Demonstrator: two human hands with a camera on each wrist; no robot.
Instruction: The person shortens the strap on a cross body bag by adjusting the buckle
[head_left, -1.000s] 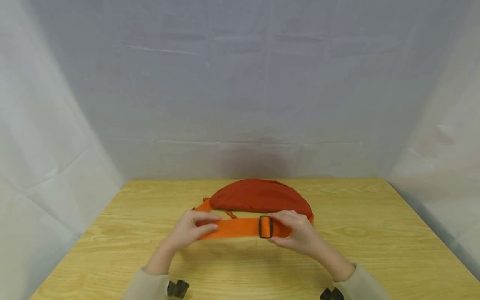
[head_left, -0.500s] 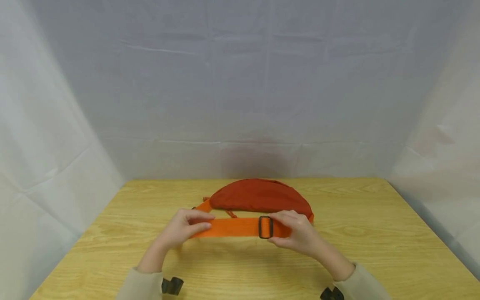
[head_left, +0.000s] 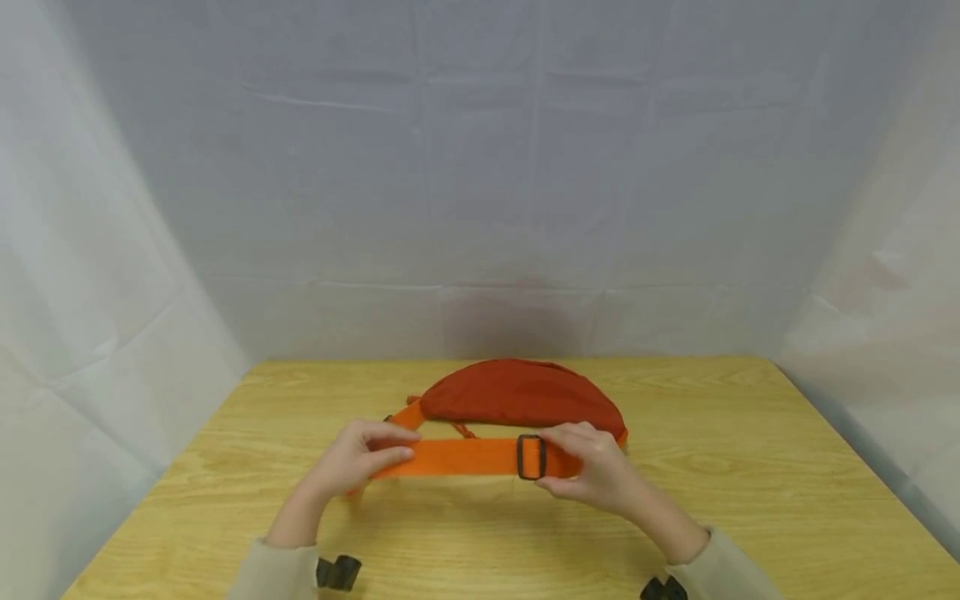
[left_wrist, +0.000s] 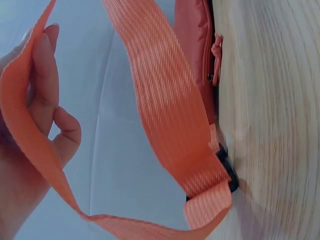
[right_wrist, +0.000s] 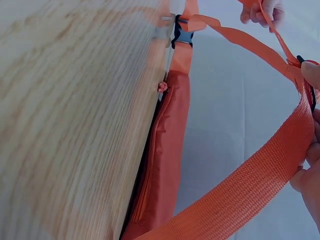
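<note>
- Orange strap [head_left: 468, 457]: I hold it stretched between my two hands, above the table [head_left: 712, 442].
- My left hand [head_left: 360, 454] pinches its left part between thumb and fingers.
- My right hand [head_left: 596, 467] grips it at the black slider [head_left: 521, 457], fingers at the upper edge, thumb at the lower.
- Beyond my grip, the red bag [head_left: 525, 396] rests on the table.

Red bag [head_left: 517, 396] on wooden table [head_left: 735, 483]

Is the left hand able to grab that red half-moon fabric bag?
Probably not straight away: the left hand holds the flat orange fabric strap, which crosses in front of the bag.
</note>
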